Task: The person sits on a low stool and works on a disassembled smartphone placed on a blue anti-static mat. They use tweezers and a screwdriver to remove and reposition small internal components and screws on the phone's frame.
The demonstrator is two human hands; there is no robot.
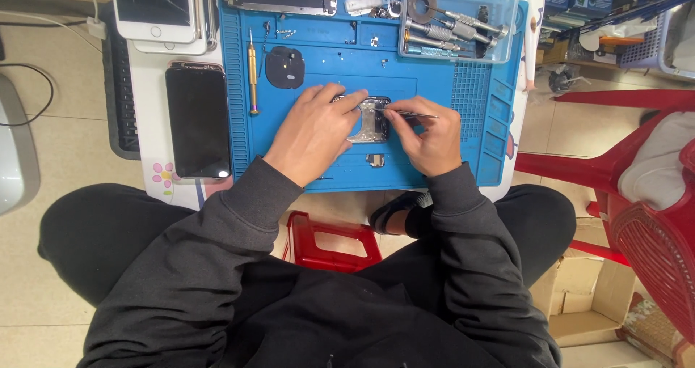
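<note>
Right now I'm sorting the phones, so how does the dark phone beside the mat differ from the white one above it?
The dark phone has a black face; the white phone has a white frame and a round button. The dark phone lies alone and shows whole; the white phone sits on another device, cut off by the picture's edge. Both lie face up, screens off, left of the blue mat.

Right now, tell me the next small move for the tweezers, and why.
Probably ease the tweezers tip lower into the opened phone part: the right hand holds them at its edge, while the left hand steadies it on the blue mat.
</note>
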